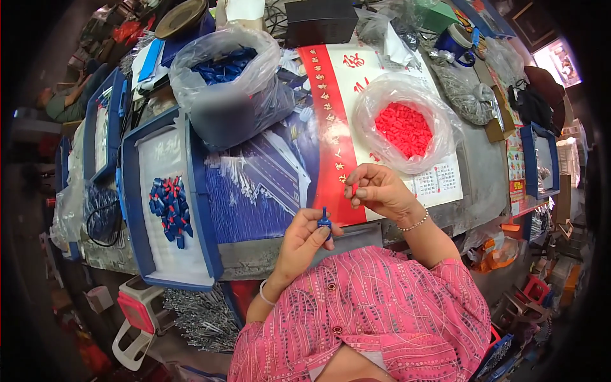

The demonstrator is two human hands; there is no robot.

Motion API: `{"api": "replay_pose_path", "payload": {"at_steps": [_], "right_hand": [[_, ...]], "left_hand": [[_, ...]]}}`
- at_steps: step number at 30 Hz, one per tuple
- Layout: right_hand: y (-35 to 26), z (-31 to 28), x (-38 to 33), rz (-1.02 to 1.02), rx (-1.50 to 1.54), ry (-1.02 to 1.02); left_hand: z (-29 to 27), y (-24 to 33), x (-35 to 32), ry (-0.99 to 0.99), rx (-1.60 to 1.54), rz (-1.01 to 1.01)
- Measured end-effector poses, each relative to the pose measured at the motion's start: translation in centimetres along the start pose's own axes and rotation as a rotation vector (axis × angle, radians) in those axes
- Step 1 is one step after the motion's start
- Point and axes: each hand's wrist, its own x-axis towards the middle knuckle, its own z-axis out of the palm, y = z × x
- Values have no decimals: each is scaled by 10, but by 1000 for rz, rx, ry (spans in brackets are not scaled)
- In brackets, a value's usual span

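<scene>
My left hand (307, 237) pinches a small blue plastic piece (324, 219) upright between thumb and fingers, just off the table's near edge. My right hand (377, 190) is curled around a small red plastic piece (354, 189), a short way above and right of the blue one; the two pieces are apart. Behind my right hand, a clear bag of red pieces (404, 128) lies open on the table. A clear bag of blue pieces (226, 70) stands further back to the left. A blue tray (137, 235) on my left holds a small pile of joined blue-and-red pieces (170, 205).
A printed calendar sheet (331, 127) covers the table under the bags. More blue trays (95, 127) stand at the far left, and a black box (320, 22) at the back. Bags of small metal parts (464, 92) lie at the right. A heap of metal pins (200, 315) sits below the tray.
</scene>
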Motion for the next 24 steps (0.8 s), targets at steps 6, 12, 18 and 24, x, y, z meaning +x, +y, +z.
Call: {"api": "replay_pose_path", "payload": {"at_steps": [6,12,18,24], "right_hand": [[18,-1,7,132,302,-32],[29,6,7,187,325,-25],[28,22,6,172,227,34],[34,34,1,-256,-710,170]], "left_hand": [[-2,-5,-4,-3,-68,7],[-1,-2,-5,-3,-101,4],[0,-2,-7,2,-117,-10],[-4,-6,-6,56,-131,21]]}}
